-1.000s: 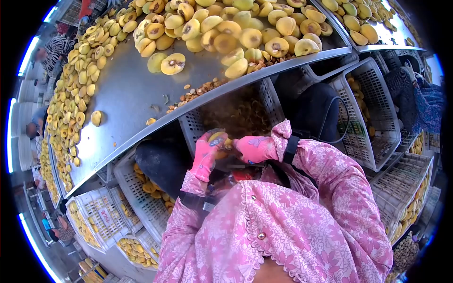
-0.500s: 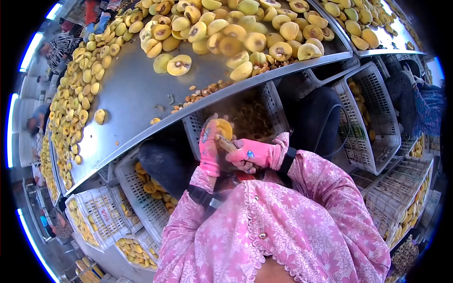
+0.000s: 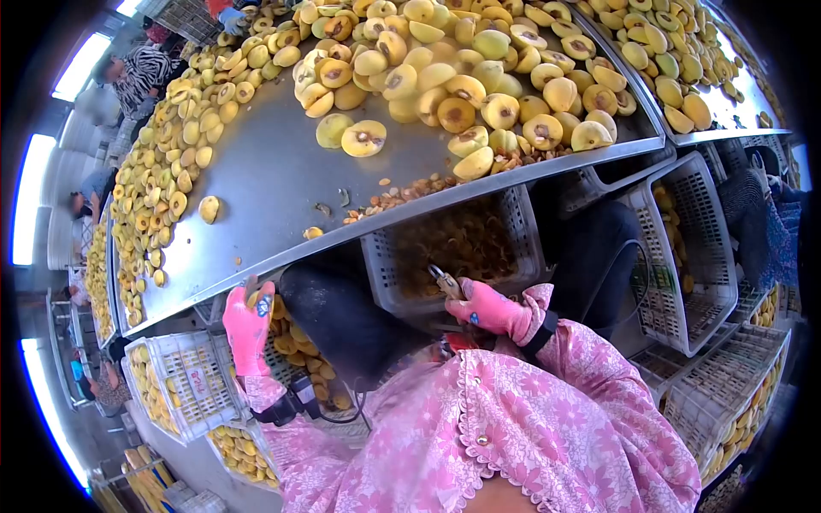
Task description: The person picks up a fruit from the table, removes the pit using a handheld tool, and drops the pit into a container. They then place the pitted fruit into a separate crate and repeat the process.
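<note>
My left hand [image 3: 249, 329], in a pink fingerless glove, is over the left edge of a crate of yellow peach halves [image 3: 312, 359]. A sliver of a peach half [image 3: 253, 299] shows between its curled fingers, the rest hidden. My right hand [image 3: 487, 306], also gloved in pink, is closed around a short pitting tool [image 3: 445, 281] with a metal tip, pointing up and left. Beneath that tip stands a white crate [image 3: 390, 286] holding brown pits and scraps [image 3: 462, 242], between my knees.
A metal table [image 3: 282, 171] carries heaps of peach halves [image 3: 462, 85], with loose pits [image 3: 402, 198] along its raised front edge. White crates [image 3: 684, 282] stand at right, and another fruit crate [image 3: 192, 385] at left. Co-workers [image 3: 141, 77] sit across at far left.
My left hand has gone from beside the right hand out to the left crate, taking the peach half along. My right hand keeps the tool, now apart from the fruit. The view has shifted slightly.
</note>
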`<control>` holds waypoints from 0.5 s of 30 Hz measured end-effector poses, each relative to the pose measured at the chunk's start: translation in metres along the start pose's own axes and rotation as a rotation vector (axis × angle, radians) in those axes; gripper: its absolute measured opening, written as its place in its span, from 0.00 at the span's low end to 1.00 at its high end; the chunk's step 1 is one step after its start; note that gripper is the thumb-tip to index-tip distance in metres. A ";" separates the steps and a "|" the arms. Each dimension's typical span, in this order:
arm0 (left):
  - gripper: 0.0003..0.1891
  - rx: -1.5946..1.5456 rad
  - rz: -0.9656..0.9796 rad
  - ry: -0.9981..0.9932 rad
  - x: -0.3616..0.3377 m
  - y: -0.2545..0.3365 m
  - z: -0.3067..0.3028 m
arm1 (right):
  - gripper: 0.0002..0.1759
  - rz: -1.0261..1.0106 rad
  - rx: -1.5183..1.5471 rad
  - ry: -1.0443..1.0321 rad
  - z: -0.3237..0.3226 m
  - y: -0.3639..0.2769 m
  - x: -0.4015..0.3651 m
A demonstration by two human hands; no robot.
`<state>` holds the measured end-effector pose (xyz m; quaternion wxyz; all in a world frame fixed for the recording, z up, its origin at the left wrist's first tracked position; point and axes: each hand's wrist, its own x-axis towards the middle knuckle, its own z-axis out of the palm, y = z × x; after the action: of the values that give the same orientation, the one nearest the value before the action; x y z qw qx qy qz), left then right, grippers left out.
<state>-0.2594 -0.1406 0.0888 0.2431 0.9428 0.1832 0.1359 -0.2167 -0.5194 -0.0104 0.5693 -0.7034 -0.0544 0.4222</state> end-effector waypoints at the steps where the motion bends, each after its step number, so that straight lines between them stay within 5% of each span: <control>1: 0.18 -0.052 -0.010 0.050 0.007 -0.011 0.000 | 0.17 -0.006 -0.007 -0.026 0.001 -0.002 0.003; 4: 0.17 0.021 0.088 -0.020 0.061 0.035 0.021 | 0.17 -0.022 -0.020 -0.064 0.002 -0.004 0.007; 8: 0.27 -0.208 -0.057 -0.306 0.140 0.118 0.098 | 0.16 -0.055 0.085 -0.034 -0.004 -0.010 0.002; 10: 0.31 -0.011 0.084 -0.285 0.178 0.123 0.155 | 0.14 -0.060 0.088 -0.024 -0.006 -0.012 0.001; 15: 0.38 -0.364 -0.020 -0.734 0.183 0.157 0.185 | 0.12 -0.132 0.018 0.049 -0.013 -0.012 0.004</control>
<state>0.0122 -0.2688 0.0430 0.4565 0.8685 0.0665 -0.1816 -0.2011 -0.5228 -0.0018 0.6033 -0.7031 -0.0829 0.3671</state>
